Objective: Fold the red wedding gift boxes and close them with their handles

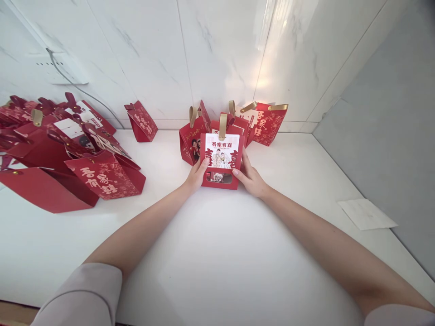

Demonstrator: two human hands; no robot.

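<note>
A small red gift box (221, 159) with a white printed card on its front and a gold strap handle stands upright on the white table (210, 253), near the middle. My left hand (196, 175) grips its left side and my right hand (250, 177) grips its right side, fingers curled against the box walls. Right behind it stand several more red gift boxes (231, 124) of the same kind, touching one another.
A heap of flat and half-folded red boxes (68, 154) lies at the left. A single red box (142, 121) stands by the marble wall. A white sheet of paper (367, 213) lies near the table's right edge. A cable (81, 90) runs down the wall.
</note>
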